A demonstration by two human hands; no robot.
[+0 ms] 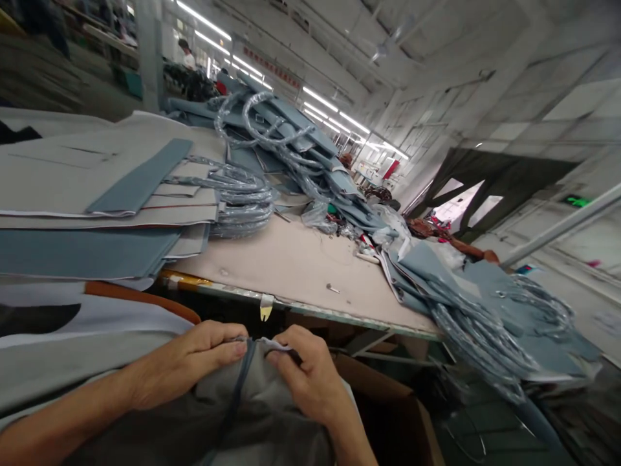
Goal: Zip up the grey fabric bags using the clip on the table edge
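My left hand (191, 359) pinches the upper edge of a grey fabric piece (276, 421) between thumb and fingers. A short way to the right, my right hand (310, 372) grips the same edge, where a white layer shows under the fingertips. Between the two hands a dark blue-grey strip (237, 388) runs down the fabric from that edge. The lower part of the piece falls in shadow and leaves the view. Just above the hands, a small yellow forked piece (266, 307) sits at the table's front edge.
On the table (291, 259) lie stacked grey and blue panels (72, 175) at left. Blue pieces with plastic-wrapped handles (286, 142) are heaped behind; more blue pieces (466, 291) hang over the right end. An open cardboard box (388, 401) stands below. A person (187, 57) is far off.
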